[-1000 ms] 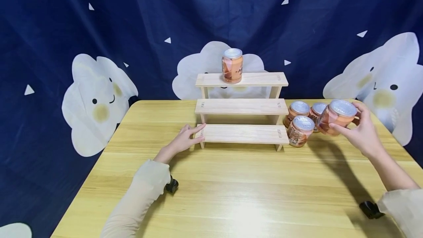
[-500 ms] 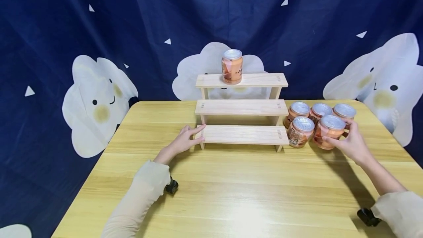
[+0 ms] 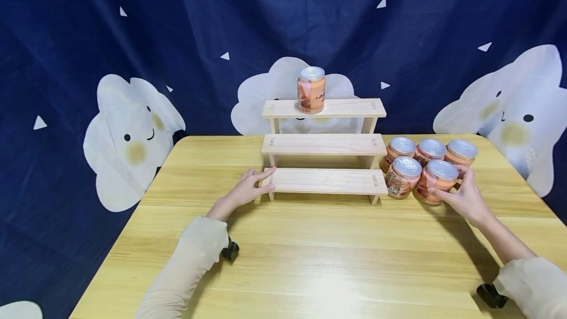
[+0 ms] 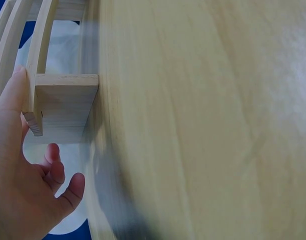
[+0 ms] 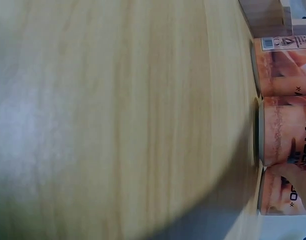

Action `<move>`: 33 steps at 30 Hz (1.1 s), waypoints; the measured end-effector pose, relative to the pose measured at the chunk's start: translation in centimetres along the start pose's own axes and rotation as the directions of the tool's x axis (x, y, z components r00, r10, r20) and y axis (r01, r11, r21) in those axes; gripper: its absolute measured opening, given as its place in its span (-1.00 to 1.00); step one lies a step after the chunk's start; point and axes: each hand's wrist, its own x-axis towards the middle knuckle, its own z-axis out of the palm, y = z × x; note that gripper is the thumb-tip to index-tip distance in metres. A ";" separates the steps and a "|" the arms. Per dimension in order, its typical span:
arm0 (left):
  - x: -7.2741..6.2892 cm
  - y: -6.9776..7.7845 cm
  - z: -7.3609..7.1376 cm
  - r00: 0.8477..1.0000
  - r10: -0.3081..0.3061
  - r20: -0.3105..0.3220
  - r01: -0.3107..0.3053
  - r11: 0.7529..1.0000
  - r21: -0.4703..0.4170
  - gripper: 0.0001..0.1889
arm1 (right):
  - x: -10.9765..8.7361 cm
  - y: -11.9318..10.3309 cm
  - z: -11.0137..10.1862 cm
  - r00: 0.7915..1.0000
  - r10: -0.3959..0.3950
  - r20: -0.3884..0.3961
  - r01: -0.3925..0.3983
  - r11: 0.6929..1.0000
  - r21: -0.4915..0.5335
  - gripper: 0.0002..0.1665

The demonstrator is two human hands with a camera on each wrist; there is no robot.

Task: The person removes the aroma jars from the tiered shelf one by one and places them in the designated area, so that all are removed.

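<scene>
My left hand (image 3: 242,189) pinches the left end of the lowest step of a three-tier wooden display shelf (image 3: 325,180), thumb and index finger on the board. In the left wrist view its other fingers (image 4: 55,172) hang loosely curled beside the shelf's leg. To the right, my right hand (image 3: 467,203) grips an orange can (image 3: 436,184) with a silver ribbed lid. This can stands in the front row, close beside another can (image 3: 402,179). Only the thumb (image 5: 288,172) shows in the right wrist view. One more can (image 3: 311,90) stands upright on the top step.
Behind the held can, a back row includes a left can (image 3: 400,147), a middle can (image 3: 430,148) and a right can (image 3: 461,150). The cluster sits close against the shelf's right end. A dark blue curtain (image 3: 199,23) hangs behind the wooden table (image 3: 283,245).
My right hand has brought its can down and left, from above the cluster into the front row beside another can. The back right can has come into sight. My left hand stays put.
</scene>
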 end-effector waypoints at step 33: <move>0.1 -0.3 0.2 1.000 0.024 -0.016 -0.024 1.000 0.012 -0.38 | 0.3 1.2 -2.2 0.999 -0.042 -0.001 0.042 0.998 0.051 -0.02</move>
